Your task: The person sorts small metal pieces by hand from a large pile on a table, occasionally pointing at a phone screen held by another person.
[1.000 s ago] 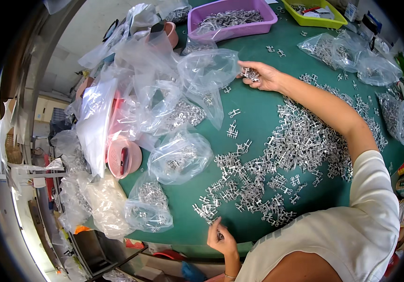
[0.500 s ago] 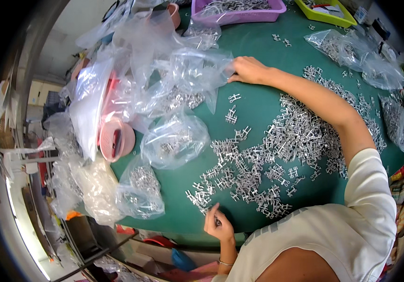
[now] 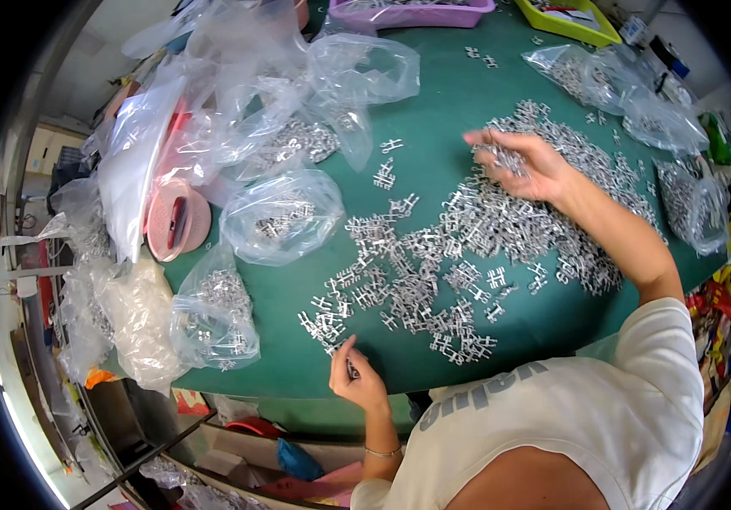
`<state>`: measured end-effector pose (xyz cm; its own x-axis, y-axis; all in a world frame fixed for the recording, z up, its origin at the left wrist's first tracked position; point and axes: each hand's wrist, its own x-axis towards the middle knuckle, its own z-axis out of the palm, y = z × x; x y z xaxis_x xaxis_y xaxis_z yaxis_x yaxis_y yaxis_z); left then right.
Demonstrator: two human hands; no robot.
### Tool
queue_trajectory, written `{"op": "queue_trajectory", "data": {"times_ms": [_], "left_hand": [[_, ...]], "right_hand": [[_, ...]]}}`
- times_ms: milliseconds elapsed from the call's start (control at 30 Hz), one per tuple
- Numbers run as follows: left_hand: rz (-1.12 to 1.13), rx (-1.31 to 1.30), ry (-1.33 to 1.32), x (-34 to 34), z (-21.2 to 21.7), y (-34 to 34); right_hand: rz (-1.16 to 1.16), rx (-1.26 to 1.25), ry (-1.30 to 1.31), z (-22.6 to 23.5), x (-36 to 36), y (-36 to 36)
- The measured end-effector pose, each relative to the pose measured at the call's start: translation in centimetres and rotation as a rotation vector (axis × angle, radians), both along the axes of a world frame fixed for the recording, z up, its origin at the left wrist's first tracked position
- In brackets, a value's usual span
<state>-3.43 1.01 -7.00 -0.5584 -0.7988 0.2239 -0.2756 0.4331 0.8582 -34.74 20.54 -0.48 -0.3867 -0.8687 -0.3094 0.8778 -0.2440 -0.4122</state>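
A broad heap of small silvery metal parts (image 3: 484, 229) covers the green table (image 3: 433, 93). My right hand (image 3: 523, 161) is over the heap's far side, fingers curled around a cluster of the parts. At the table's near edge my left hand (image 3: 355, 378) pinches one small metal part between thumb and fingers, just below the heap's near left end. My white sleeve fills the lower right.
Clear plastic bags (image 3: 280, 217) holding metal parts lie along the left and far side, more bags (image 3: 629, 93) at the right. A pink round tape roll (image 3: 174, 223) sits left. A purple tray (image 3: 416, 13) and a yellow-green tray (image 3: 565, 19) stand at the back.
My right hand has pulled back from the bags at the far left to the heap on the right and closed on parts. My left hand has stayed at the near edge.
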Motion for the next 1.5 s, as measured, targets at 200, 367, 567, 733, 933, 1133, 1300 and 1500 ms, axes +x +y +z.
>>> {"op": "queue_trajectory", "data": {"times_ms": [200, 367, 567, 733, 933, 1133, 1300, 1500], "left_hand": [[-0.102, 0.177, 0.055, -0.3, 0.8, 1.4], [-0.327, 0.915, 0.14, -1.3, 3.6, 4.2], [-0.412, 1.175, 0.008, -0.7, 3.7, 7.2], [-0.662, -0.006, -0.238, -0.3, 2.6, 9.6], [-0.606, -0.285, -0.366, -1.6, 3.0, 9.6], [-0.512, -0.296, -0.347, -1.2, 2.7, 8.1], [-0.492, -0.265, -0.268, -1.6, 3.3, 8.9], [-0.628, -0.267, -0.348, -3.8, 3.2, 11.9]], "right_hand": [[0.037, 0.092, 0.027, -0.2, 8.6, 5.4], [0.02, -0.172, -0.014, -1.4, 12.4, 7.9], [-0.08, -0.027, -0.178, -1.8, 17.5, 10.6], [-0.185, 0.761, 0.781, -2.2, 19.9, 11.9], [-0.318, 1.142, 1.786, -2.2, 19.8, 7.8], [-0.201, 1.013, 1.969, -4.0, 19.0, 7.3], [-0.096, 0.947, 1.785, -3.3, 20.1, 10.9], [-0.111, 1.007, 1.68, -2.8, 19.9, 9.9]]}}
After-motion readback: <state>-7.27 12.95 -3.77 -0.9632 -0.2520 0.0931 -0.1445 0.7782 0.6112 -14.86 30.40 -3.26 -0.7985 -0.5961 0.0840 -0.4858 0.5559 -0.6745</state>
